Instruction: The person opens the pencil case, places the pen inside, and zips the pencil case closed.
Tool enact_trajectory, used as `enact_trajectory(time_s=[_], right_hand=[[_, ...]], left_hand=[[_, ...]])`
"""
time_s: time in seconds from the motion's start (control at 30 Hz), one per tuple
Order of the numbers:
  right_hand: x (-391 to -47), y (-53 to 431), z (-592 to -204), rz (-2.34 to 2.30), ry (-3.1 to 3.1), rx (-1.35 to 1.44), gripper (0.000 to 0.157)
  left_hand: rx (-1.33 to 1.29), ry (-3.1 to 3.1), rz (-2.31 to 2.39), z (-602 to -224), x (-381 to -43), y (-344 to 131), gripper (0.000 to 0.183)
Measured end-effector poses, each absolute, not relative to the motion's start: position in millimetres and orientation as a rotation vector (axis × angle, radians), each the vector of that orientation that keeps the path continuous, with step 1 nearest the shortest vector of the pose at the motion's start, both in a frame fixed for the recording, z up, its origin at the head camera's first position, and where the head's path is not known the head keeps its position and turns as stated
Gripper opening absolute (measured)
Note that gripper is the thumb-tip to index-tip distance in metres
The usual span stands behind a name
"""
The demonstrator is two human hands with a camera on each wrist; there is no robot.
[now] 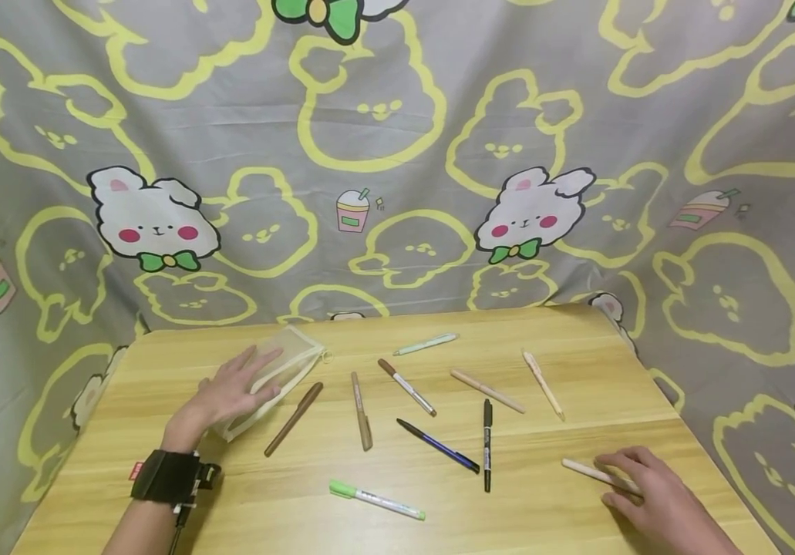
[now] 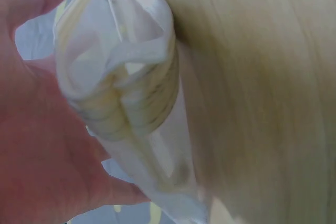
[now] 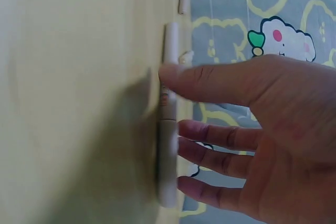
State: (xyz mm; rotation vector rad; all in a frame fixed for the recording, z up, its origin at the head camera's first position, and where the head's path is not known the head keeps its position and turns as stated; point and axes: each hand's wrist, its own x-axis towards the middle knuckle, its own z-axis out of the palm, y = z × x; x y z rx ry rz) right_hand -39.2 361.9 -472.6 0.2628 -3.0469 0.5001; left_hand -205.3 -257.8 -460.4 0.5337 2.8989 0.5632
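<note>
On the left of the table, my left hand (image 1: pixel 234 389) lies over a translucent zip pouch (image 1: pixel 293 345), fingers spread and fairly straight. In the left wrist view the mouth of the pouch (image 2: pixel 113 40) gapes, and the hand (image 2: pixel 47 129) is along its side. At the front right, my right hand (image 1: pixel 657 493) reaches over a beige pen (image 1: pixel 581 467) on the table. Its thumb and fingers stand apart on either side of the pen. The right wrist view has the thumb (image 3: pixel 210 82) crossing in front of the pen (image 3: pixel 168 156), with fingertips right beside it.
Between the hands lie several pens, among them a brown pen (image 1: pixel 293 420), a tan pen (image 1: pixel 362 412), a blue pen (image 1: pixel 439 445), a black marker (image 1: pixel 487 443) and a green highlighter (image 1: pixel 378 499). A pale green pen (image 1: pixel 426 344) lies farther back. Patterned cloth (image 1: pixel 397 116) surrounds the table's back and sides.
</note>
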Motion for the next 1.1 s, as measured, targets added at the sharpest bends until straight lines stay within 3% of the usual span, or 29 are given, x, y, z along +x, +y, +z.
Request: enact_trajectory(time_s=[0.3, 0.87, 1.1], right_hand=[[-39.9, 353.2, -479.4, 0.449, -3.042, 0.200, 0.032], [-60.2, 337.6, -463.7, 0.577, -3.064, 0.240, 0.022], [-70.4, 316.8, -443.0, 0.517, -2.856, 0.357, 0.024]], left_hand=[[0.528, 2.838, 0.652, -459.8, -194.4, -259.3, 0.060], [0.303, 2.640, 0.908, -432.8, -172.1, -273.3, 0.065], [0.505, 2.634, 1.065, -433.3, -166.3, -284.9, 0.059]])
